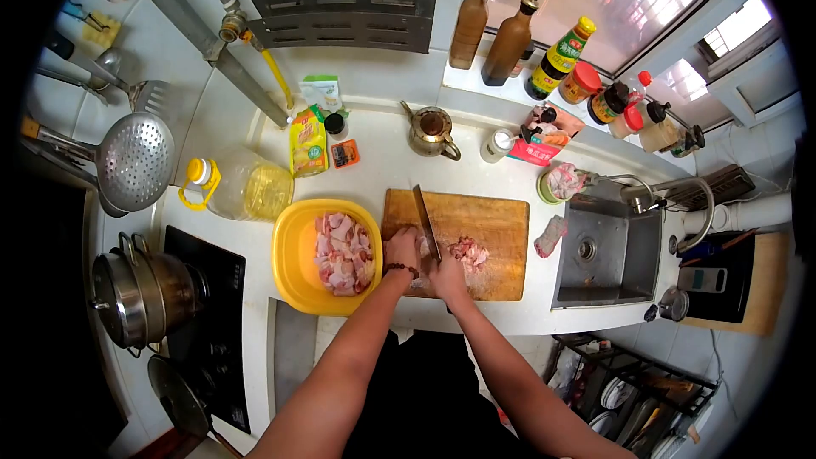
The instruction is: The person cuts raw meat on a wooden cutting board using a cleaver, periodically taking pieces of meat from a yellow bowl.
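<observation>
A wooden cutting board [497, 212] lies on the white counter. My right hand [447, 276] is wrapped round the handle of a cleaver [426, 223], whose blade points away from me over the board. Just left of the blade, my left hand [403, 251], with a beaded bracelet at the wrist, presses down at the board's left part; what lies under its fingers is hidden. Chopped pink meat [469, 256] sits on the board right of the cleaver. A yellow basin [291, 268] with raw meat pieces [344, 255] stands beside the board on the left.
Left are an oil jug [255, 187], a black stove [223, 289] and a steel pot [127, 297]. Behind the board stands a metal teapot [432, 132]. A sink [586, 276], a grey-pink cloth [551, 236] and a small green-rimmed bowl [548, 189] are right. Bottles [510, 42] line the sill.
</observation>
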Action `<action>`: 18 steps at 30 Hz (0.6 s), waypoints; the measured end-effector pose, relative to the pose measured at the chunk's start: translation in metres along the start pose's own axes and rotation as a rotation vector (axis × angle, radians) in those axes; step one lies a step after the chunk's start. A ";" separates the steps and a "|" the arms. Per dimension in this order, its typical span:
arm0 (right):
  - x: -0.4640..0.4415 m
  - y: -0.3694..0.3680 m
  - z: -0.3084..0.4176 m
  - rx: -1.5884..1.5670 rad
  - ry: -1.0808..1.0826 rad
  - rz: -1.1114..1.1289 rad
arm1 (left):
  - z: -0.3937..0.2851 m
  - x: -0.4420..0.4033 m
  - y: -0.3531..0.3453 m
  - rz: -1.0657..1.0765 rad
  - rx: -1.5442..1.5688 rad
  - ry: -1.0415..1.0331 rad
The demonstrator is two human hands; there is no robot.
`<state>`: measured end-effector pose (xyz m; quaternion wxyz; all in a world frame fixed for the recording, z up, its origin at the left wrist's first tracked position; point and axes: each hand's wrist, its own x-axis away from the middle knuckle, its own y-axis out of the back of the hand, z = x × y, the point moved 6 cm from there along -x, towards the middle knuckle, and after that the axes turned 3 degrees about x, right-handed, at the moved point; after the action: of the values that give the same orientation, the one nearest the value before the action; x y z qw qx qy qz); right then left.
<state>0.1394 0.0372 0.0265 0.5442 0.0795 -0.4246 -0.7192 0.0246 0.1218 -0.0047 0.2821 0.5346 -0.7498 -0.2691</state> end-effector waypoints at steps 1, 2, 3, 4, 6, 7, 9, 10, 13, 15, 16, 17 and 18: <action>0.010 0.002 -0.004 -0.058 0.017 -0.011 | -0.003 -0.001 0.003 -0.004 0.002 0.001; 0.015 0.001 -0.006 -0.117 0.032 -0.019 | -0.004 0.000 0.004 0.016 -0.012 0.014; 0.013 -0.002 -0.010 -0.117 0.035 -0.016 | -0.004 0.001 0.004 0.037 -0.026 0.028; 0.010 -0.009 -0.014 -0.089 0.040 0.001 | -0.002 0.002 0.002 0.037 -0.027 0.031; 0.001 -0.014 -0.014 -0.065 0.043 0.017 | 0.005 0.002 -0.005 0.019 0.057 0.039; -0.010 -0.012 -0.005 -0.056 0.038 0.015 | 0.007 0.002 -0.006 0.024 0.053 0.040; -0.009 -0.010 0.000 -0.046 0.030 0.018 | 0.013 0.000 -0.011 0.062 0.030 0.097; -0.006 -0.009 0.000 -0.032 0.024 0.020 | 0.013 0.000 -0.011 0.060 0.029 0.095; 0.011 -0.014 -0.020 -0.050 0.095 -0.057 | 0.010 0.000 -0.009 0.050 0.008 0.063; 0.021 -0.012 -0.024 -0.031 0.124 -0.078 | 0.006 0.003 -0.006 0.020 0.023 0.053; 0.021 -0.008 -0.019 -0.056 0.131 -0.086 | 0.007 0.003 -0.007 0.020 0.025 0.055; 0.014 -0.005 -0.013 -0.054 0.129 -0.085 | 0.009 0.003 -0.008 0.042 0.037 0.070; 0.002 -0.006 -0.008 -0.027 0.061 0.003 | 0.010 0.002 -0.010 0.063 0.049 0.082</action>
<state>0.1389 0.0315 0.0181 0.5591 0.0933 -0.3979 -0.7213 0.0236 0.1180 -0.0182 0.3079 0.5280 -0.7604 -0.2195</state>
